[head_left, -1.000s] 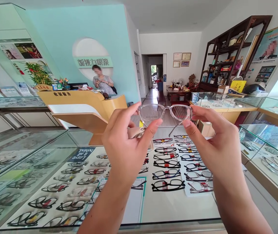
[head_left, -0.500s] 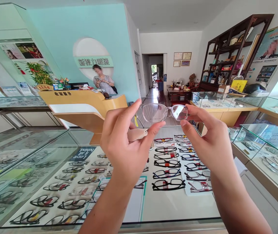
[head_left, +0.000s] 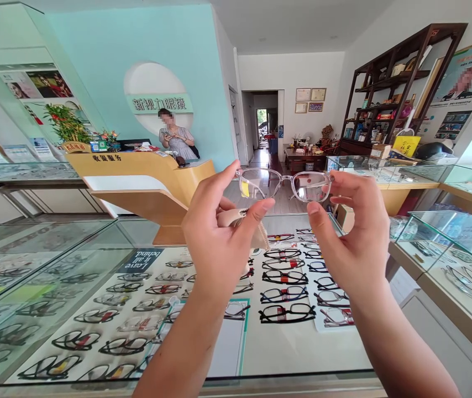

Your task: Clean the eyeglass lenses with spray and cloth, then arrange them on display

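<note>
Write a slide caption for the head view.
Left hand and right hand hold clear-framed glasses at an eyewear display case.

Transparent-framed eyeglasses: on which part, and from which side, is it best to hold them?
The transparent-framed eyeglasses are probably best gripped by the outer front corners, from the left and right ends together: the front spans crosswise, and those corners lie outside the lenses, which need not be touched.

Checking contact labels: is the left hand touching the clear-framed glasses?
Touching. The head view shows the left hand with its index finger against the outer end of the clear-framed glasses.
</note>
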Available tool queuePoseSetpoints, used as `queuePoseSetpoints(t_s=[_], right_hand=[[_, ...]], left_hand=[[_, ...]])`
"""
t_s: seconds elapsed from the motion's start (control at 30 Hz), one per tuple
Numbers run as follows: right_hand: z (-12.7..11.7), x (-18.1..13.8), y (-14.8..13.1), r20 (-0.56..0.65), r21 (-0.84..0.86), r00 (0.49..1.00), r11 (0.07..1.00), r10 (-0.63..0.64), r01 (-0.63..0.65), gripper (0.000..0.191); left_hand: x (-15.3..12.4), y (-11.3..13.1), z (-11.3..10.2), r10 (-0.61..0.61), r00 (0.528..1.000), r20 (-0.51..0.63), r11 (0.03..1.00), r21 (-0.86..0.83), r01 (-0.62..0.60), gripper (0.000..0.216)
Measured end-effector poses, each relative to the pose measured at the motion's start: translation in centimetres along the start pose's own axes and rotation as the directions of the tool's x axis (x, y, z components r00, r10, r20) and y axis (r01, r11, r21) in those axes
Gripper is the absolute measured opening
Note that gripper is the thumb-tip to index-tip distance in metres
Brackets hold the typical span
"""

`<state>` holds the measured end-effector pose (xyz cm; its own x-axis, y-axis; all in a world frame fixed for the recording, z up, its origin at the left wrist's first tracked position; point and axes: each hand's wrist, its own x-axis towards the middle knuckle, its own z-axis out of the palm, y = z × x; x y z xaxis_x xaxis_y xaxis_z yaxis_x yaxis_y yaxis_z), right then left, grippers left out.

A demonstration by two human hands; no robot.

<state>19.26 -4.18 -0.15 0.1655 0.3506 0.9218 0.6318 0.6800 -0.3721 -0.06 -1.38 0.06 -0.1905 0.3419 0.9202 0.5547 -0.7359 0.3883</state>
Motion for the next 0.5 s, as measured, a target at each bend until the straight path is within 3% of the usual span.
queuePoseSetpoints(t_s=[0.33, 0.5], right_hand=[[0.4, 0.0, -0.4, -0.100, -0.095, 0.980, 0.982, -0.171, 0.161, 0.046], [0.7, 0.0, -0.2, -0.130, -0.112, 0.956, 0.962, -0.264, 0.250, 0.049]], left_hand=[[0.3, -0.9, 0.8, -0.071, 0.982, 0.176, 0.979, -0.176, 0.102, 0.064], [0.2, -0.4, 1.2, -0.151, 0.973, 0.173, 0.945, -0.264, 0.193, 0.066]])
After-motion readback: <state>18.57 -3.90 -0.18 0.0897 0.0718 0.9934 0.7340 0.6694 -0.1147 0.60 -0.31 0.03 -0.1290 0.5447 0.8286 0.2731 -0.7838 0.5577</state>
